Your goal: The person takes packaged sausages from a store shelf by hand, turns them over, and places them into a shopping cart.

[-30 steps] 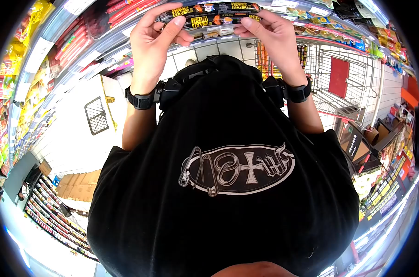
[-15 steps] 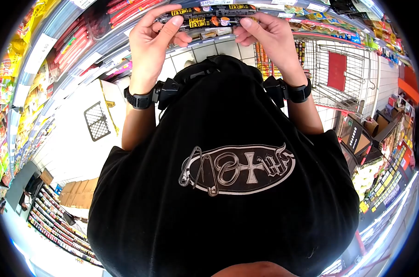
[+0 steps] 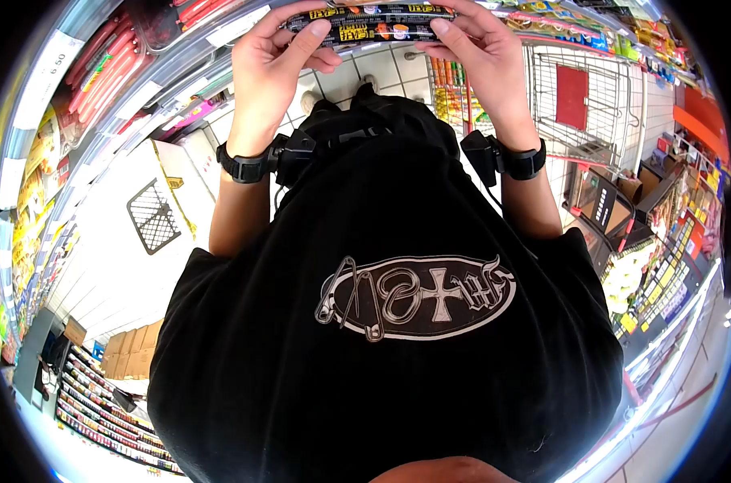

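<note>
Two long, black-wrapped snack sticks (image 3: 381,32) with yellow lettering and small food pictures lie side by side across the top of the view. My left hand (image 3: 273,76) is closed on their left end, its thumb lying over the front wrapper. Around the right end, my right hand (image 3: 490,68) is closed too, with its thumb on the front wrapper. The fingers behind the sticks are partly hidden. What is inside the wrappers does not show. A black strap with a boxy device sits on each wrist.
Shelves of red sausage packs (image 3: 111,60) and bagged snacks (image 3: 39,173) curve along the left. A wire shopping cart (image 3: 595,105) with a red panel stands to the right. Brown cartons (image 3: 132,350) are at lower left. My shoes show on the tiled floor (image 3: 341,80).
The shelf edge behind the sticks has slid up, and more floor and my shoes show. Both hands keep hold of the sticks, which sit slightly higher in view.
</note>
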`<state>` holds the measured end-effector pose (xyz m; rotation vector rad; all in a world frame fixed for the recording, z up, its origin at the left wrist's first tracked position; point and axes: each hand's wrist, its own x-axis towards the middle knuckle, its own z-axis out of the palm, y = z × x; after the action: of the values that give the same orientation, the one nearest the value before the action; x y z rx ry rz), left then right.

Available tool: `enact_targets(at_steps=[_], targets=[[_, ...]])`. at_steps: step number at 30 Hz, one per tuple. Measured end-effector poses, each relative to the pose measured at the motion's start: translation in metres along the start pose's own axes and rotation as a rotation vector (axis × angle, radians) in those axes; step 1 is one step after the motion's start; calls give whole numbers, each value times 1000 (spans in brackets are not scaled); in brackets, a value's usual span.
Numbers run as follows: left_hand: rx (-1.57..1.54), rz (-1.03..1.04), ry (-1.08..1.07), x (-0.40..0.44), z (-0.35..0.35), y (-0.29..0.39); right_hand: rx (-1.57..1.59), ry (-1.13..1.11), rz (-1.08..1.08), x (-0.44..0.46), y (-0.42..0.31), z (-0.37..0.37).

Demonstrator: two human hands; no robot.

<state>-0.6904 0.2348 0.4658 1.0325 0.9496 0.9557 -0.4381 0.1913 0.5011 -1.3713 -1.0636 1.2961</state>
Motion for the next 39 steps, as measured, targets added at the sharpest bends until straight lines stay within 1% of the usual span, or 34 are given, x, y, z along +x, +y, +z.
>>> enact_targets(at_steps=[3, 5, 6, 7, 9, 11, 13, 15, 19, 21, 23, 25, 27, 28, 31, 32, 33, 35, 36, 37, 39], targets=[[-45, -23, -57, -1, -7, -11, 2, 45, 22, -9, 4, 5], [-83, 65, -117, 4, -10, -14, -30, 80, 17, -14, 6, 9], [-65, 25, -111, 4, -13, -15, -129, 48, -153, -9, 15, 3], [-47, -7, -109, 3, -16, -17, -89, 32, -126, -9, 25, -4], [-107, -18, -116, 4, -19, -22, -147, 61, -111, -16, 12, 8], [-120, -28, -125, 3, -19, -27, -145, 85, -129, -20, 15, 8], [-42, -57, -155, 3, -16, -29, -175, 71, -31, -23, 22, -6], [71, -66, -211, 4, -7, -25, -177, 100, -15, -27, 22, -12], [124, -121, -288, 9, 10, -35, -117, 140, -37, -27, 36, -21], [160, -163, -293, 10, 22, -42, -125, 159, -5, -34, 41, -32], [170, -173, -320, 11, 35, -46, -19, 205, 29, -42, 53, -44], [232, -205, -380, 9, 49, -50, -52, 196, 71, -55, 59, -61], [262, -217, -379, 6, 67, -57, 26, 247, 71, -67, 68, -75], [292, -233, -395, 5, 75, -61, -77, 219, 72, -74, 73, -90], [333, -240, -435, 2, 111, -76, 51, 276, 109, -98, 88, -124], [364, -242, -457, 1, 126, -80, -9, 278, 100, -106, 90, -139], [396, -250, -476, -2, 141, -85, 5, 277, 98, -116, 91, -156], [352, -240, -503, -9, 172, -98, -21, 282, 110, -136, 95, -185], [334, -249, -488, -16, 191, -99, 141, 269, 140, -146, 99, -202], [313, -249, -476, -22, 211, -101, 371, 249, 246, -159, 102, -218], [298, -259, -435, -29, 242, -108, 163, 285, 83, -167, 112, -249]])
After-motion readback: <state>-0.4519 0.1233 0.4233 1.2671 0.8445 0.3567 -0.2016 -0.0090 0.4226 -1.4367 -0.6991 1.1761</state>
